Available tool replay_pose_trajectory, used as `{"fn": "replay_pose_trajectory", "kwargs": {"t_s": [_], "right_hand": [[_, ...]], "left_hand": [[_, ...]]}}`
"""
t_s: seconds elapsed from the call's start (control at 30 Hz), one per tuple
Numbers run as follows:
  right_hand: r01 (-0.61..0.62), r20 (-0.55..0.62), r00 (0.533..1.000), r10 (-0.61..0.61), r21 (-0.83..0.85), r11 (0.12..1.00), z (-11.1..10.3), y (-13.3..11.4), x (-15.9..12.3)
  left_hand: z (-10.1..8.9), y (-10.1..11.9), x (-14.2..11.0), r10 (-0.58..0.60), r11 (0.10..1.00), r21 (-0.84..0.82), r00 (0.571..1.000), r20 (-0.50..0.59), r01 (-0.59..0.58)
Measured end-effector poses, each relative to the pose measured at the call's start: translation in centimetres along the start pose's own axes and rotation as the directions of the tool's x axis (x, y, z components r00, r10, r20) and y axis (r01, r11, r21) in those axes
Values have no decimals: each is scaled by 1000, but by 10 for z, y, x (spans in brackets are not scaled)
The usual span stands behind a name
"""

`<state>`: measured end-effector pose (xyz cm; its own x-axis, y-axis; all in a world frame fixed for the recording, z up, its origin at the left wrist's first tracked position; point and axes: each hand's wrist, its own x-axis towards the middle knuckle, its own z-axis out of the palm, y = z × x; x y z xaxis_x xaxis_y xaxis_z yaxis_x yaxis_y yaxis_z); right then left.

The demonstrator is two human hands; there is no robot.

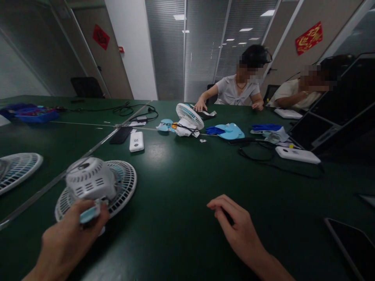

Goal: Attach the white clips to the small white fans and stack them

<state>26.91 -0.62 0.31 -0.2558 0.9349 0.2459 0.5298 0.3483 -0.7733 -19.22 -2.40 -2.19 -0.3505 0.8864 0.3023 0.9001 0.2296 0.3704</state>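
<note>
Left hand (68, 234) at the near side of a white fan (92, 181). Fan lies grille-down on the dark green worktop (175, 175), housing up; the wide grille probably serves as a steady base and leaves the housing within reach.

Left fingers closed in a pinch on a light-blue piece (89, 214), right by the housing's near edge. Cannot tell whether piece and fan are joined; the hand hides it. Grip looks fit for a small part: thumb one side, fingers the other.

Right hand (236, 226) over the worktop, well apart from the fan; fingers loosely curled, partly open, nothing seen in them.

Container: blue tray (47, 116), far left, small mixed items inside, too blurred to name. Placed off to the side, perhaps to spare working room.

Across the worktop, a co-worker's hand (200, 104) is beside another fan (190, 119), which stands tilted. Loose blue fan blades (233, 131) lie near it.
</note>
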Motion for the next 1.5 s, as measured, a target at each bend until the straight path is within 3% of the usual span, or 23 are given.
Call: {"fn": "replay_pose_trajectory", "kwargs": {"t_s": [0.03,0.1,0.17,0.23,0.33,0.43,0.5,0.67,0.83,1.0,1.13,1.2,1.33,1.4,1.47,1.5], "right_hand": [[18,2,1000,-18,-1,1000,0,0,0],[52,5,999,-52,11,999,1,0,-2],[79,-2,997,-79,44,996,2,-1,-4],[112,-16,994,-111,74,991,4,-2,-6],[160,-38,987,-158,87,983,6,-5,-9],[186,-76,981,-180,78,980,7,-7,-8],[198,-116,975,-189,78,977,8,-7,-6],[203,-270,948,-166,114,972,11,-7,2],[136,-320,944,-79,161,977,15,-9,1],[113,-339,940,-31,223,968,18,-13,-3],[162,-389,918,-72,203,966,21,-16,-4],[182,-389,916,-96,192,964,20,-17,-5],[126,-372,927,-52,179,976,11,-10,-9],[74,-375,927,4,193,978,7,-3,-10],[31,-379,923,61,232,972,6,3,-10],[14,-375,923,85,255,967,6,5,-10]], "left_hand": [[4,23,-10,136,990,-21,990,-33,-137],[10,73,-22,401,913,-27,908,-119,-406],[16,122,-24,623,767,-37,758,-193,-640],[26,165,-21,746,612,-102,616,-252,-784],[49,211,-15,833,462,-176,494,-251,-869],[70,240,-12,881,372,-214,416,-225,-903],[77,250,-13,901,342,-224,386,-200,-913],[71,256,-22,930,335,-181,355,-97,-925],[63,251,-31,937,349,-130,349,19,-928],[57,246,-36,900,411,-120,382,210,-904],[48,237,-38,860,486,-218,420,289,-846],[43,226,-39,848,523,-317,443,292,-791],[33,186,-41,762,636,-541,561,325,-550],[27,163,-44,714,678,-562,606,350,-474],[21,144,-47,720,682,-533,590,366,-502],[18,138,-50,744,664,-514,553,376,-544]]}}
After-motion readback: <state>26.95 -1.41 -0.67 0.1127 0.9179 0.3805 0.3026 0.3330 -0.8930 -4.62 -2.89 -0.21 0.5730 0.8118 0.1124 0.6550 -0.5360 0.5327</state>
